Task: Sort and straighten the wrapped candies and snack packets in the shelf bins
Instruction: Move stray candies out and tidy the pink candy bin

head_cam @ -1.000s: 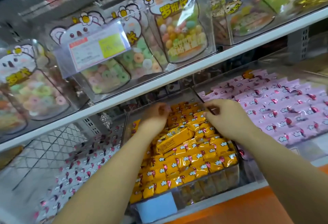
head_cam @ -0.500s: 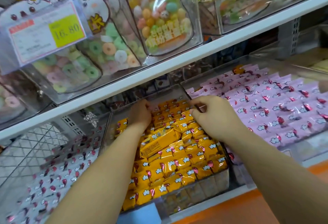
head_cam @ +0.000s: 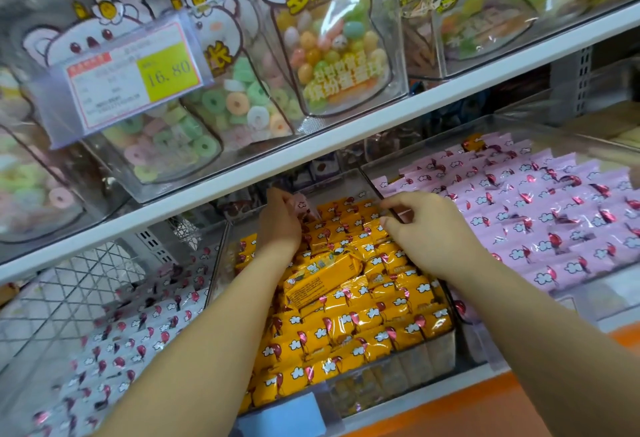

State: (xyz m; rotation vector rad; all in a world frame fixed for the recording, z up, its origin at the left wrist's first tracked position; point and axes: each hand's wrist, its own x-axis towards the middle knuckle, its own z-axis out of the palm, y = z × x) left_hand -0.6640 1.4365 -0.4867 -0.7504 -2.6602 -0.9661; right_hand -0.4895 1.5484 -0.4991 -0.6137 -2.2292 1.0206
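A clear middle bin (head_cam: 391, 377) on the lower shelf is packed with rows of small yellow packets (head_cam: 363, 325). A longer yellow packet (head_cam: 322, 277) lies slantwise on top of them. My left hand (head_cam: 280, 225) reaches to the back left of this bin and pinches a pale pink packet (head_cam: 302, 203) that sticks up above the yellow ones. My right hand (head_cam: 429, 232) is at the back right, thumb and forefinger curled either side of the bin's right wall (head_cam: 377, 190). The right bin holds pink packets (head_cam: 554, 214), with one yellow packet (head_cam: 472, 142) at its back.
The left bin holds white packets (head_cam: 121, 339) beside a wire grid (head_cam: 69, 284). A white shelf board (head_cam: 346, 135) hangs low over the bins, carrying bags of ring candies (head_cam: 239, 104) and a price tag (head_cam: 131, 72). A blue label (head_cam: 287, 416) fronts the middle bin.
My left hand has reached further back and now has a pale pink packet raised between its fingers. My right hand stays at the bin's right wall. The view has tilted up a little.
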